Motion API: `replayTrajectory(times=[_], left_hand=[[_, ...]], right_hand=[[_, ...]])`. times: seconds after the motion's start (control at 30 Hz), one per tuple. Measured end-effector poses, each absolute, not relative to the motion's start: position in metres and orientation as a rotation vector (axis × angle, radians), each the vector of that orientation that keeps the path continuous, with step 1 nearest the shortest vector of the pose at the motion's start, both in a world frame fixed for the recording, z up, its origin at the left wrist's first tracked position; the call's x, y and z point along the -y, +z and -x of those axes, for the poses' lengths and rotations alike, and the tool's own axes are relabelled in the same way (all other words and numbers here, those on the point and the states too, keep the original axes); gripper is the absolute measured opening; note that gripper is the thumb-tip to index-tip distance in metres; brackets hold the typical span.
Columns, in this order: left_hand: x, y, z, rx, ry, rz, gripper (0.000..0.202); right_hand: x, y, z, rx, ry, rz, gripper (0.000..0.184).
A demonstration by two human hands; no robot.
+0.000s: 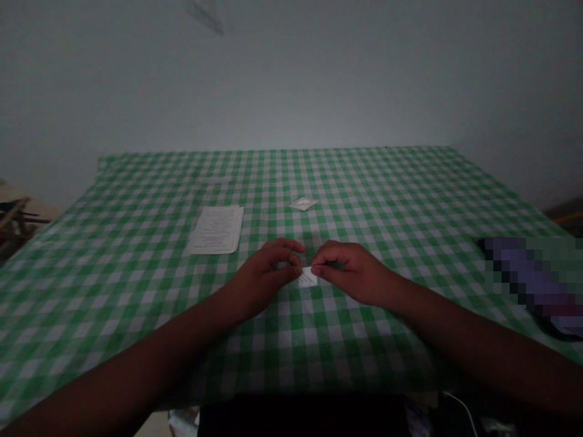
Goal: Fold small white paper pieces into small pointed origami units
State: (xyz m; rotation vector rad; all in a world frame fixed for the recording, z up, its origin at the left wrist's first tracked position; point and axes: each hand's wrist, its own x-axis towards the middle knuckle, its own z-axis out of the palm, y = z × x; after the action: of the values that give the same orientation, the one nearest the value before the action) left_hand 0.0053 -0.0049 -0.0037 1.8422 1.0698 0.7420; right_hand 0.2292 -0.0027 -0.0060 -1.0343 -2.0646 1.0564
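Observation:
A small white piece of printed paper is held low over the checked cloth, between my two hands. My left hand pinches its left edge between the thumb and a finger, with the index finger raised apart. At the upper right corner, the thumb and curled fingers of my right hand close on the same paper. Fingertips cover parts of its edges, and its print is too small to read. Just beyond my hands lies a diamond-shaped, folded-looking paper.
A stack of printed sheets lies to the left on the green-and-white checked tablecloth. On the right edge is a dark purple, partly pixelated item. A pale wall stands behind the table.

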Motion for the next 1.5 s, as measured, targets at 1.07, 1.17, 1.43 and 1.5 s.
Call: replayTrajectory(times=[1.07, 1.17, 1.43, 1.5], left_hand=[[-0.004, -0.005, -0.005, -1.414, 0.383, -2.575, 0.011], [-0.002, -0.001, -0.004, -1.368, 0.315, -2.684, 0.013], [0.008, 0.005, -0.006, -1.364, 0.226, -2.792, 0.013], [0.009, 0.005, -0.007, -1.381, 0.227, -2.792, 0.012]], right_hand=[[0.012, -0.001, -0.227, 2.829, 0.127, 1.078, 0.03], [0.015, 0.001, -0.227, 2.843, 0.102, 1.1, 0.03], [0.01, -0.008, -0.224, 2.718, 0.312, 1.136, 0.025], [0.004, -0.014, -0.221, 2.645, 0.419, 1.13, 0.023]])
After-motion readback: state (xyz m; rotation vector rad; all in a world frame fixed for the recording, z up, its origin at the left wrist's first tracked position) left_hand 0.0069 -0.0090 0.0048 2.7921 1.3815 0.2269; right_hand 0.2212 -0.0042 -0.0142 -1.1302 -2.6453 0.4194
